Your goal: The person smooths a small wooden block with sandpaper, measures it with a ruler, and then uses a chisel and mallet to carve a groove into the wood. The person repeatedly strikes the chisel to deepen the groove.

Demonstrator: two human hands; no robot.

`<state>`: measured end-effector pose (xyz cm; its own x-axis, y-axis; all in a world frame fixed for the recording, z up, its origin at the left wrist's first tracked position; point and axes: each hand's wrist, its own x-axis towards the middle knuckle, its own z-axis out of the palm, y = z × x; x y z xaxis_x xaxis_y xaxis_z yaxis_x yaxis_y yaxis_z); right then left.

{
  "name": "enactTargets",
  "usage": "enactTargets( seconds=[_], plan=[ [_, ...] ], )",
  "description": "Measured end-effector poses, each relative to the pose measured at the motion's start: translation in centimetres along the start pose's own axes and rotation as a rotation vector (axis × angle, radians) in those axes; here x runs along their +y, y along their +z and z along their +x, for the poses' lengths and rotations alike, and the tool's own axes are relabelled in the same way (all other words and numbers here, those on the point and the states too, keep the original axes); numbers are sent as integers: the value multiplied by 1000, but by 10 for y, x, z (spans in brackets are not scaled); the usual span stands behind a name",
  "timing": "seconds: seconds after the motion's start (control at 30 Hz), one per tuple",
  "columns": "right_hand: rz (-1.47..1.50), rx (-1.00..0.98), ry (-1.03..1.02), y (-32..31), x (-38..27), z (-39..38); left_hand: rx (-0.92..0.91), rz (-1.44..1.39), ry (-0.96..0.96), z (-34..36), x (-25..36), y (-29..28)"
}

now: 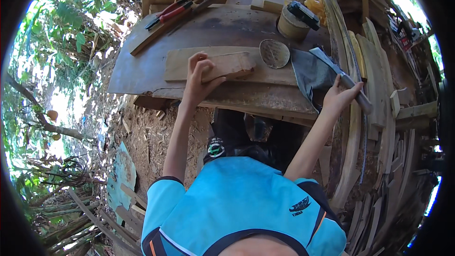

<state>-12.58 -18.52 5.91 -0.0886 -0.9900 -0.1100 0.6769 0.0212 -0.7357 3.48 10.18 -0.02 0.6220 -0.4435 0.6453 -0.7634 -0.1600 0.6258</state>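
Note:
My left hand (201, 73) is closed round the left end of a wooden block (231, 65). That block lies on a flat board (177, 61) on the worktable (137, 73). Out to the right, my right hand (340, 96) grips the handle of a bladed tool (350, 83); whether it is a chisel or a knife I cannot tell. Its pale blade points up and left over a grey cloth (308, 72) at the table's right side. Between the block and the cloth rests a rounded, flat wooden piece (274, 54).
Red-handled pliers (175, 12) lie on a wood strip (151, 38) at the far left. A round container (291, 24) with a dark object (303, 15) on top stands far right, near a yellow bag (315, 4). Long planks (350, 128) line the right side.

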Motion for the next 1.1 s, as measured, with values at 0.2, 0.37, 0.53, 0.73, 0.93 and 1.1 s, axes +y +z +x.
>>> enactTargets(
  seconds=[0.2,0.37,0.53,0.73,0.93,1.1],
  plan=[
    [-43,-214,450,-49,-1,5,-123,356,79,11,17,4],
    [-378,-436,247,-48,2,-40,-149,279,69,22,35,36],
    [-937,-1277,-783,10,43,-50,-55,243,131,11,29,53],
    [-1692,-1346,-827,28,91,-45,17,198,356,11,25,63],
    [-1723,-1527,-850,44,82,-42,-25,137,132,12,24,56],
    [-1453,-1618,-441,51,78,-19,32,-357,-571,34,30,45]
  ],
)
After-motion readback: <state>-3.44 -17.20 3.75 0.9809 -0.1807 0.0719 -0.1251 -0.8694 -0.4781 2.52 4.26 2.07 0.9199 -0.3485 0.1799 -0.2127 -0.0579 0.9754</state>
